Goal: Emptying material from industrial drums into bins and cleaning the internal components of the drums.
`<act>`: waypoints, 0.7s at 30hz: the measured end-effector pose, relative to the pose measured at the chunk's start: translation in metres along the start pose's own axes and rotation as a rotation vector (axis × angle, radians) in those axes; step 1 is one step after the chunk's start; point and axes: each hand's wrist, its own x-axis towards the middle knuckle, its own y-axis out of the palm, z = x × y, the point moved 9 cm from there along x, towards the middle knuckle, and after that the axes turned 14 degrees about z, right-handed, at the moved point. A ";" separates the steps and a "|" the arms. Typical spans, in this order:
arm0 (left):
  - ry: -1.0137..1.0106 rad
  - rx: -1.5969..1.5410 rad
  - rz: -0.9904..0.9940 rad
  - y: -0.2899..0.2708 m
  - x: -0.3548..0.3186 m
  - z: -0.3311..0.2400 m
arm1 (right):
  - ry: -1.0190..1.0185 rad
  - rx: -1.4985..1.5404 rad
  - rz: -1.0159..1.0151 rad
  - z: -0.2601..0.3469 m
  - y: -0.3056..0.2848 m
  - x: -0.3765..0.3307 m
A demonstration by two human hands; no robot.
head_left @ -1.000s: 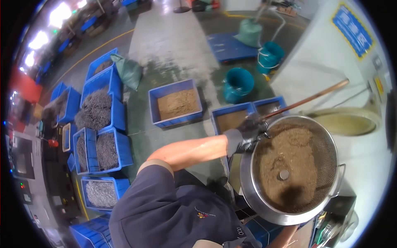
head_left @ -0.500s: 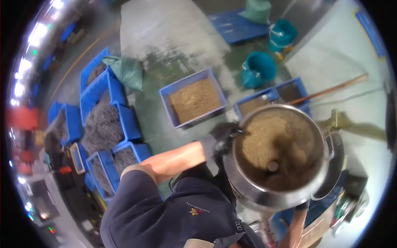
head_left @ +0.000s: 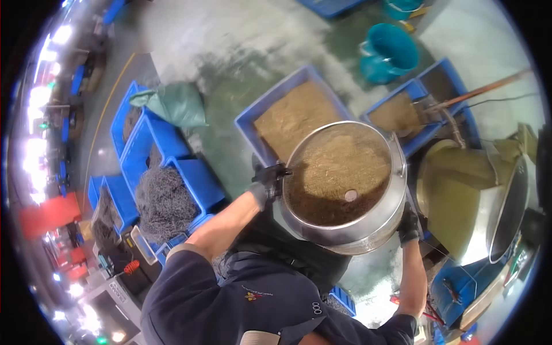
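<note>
So the steel strainer pan is up in front of the body, just this side of the big blue bin and overlapping its near corner in view. My read on progress: the lifting part is done, the emptying isn't. The brown grainy stuff is still heaped inside around a little round knob, and I don't see any spilling over the edge. The bin already has a similar tan load in it (same stuff? looks close).

The gloved left hand has its fingers clamped on the pan's rim. The gloved right hand is against the far side, low down, but its fingers are partly hidden, so I can't tell if they're closed on anything.

Compared with a second ago, the pan has come left, away from the pale wall and toward the big bin. The yellow-green drum shows much more, and the right hand has come up into view beside the pan.
</note>
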 end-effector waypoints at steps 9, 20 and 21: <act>-0.049 0.139 -0.005 -0.100 0.147 -0.009 | 0.541 0.238 -0.117 -0.003 0.101 0.028; -0.219 -0.059 -0.089 -0.121 0.202 -0.027 | 0.576 0.193 -0.028 -0.007 0.119 0.096; -0.234 -0.071 -0.098 -0.129 0.197 -0.024 | 0.594 0.181 -0.027 0.003 0.124 0.092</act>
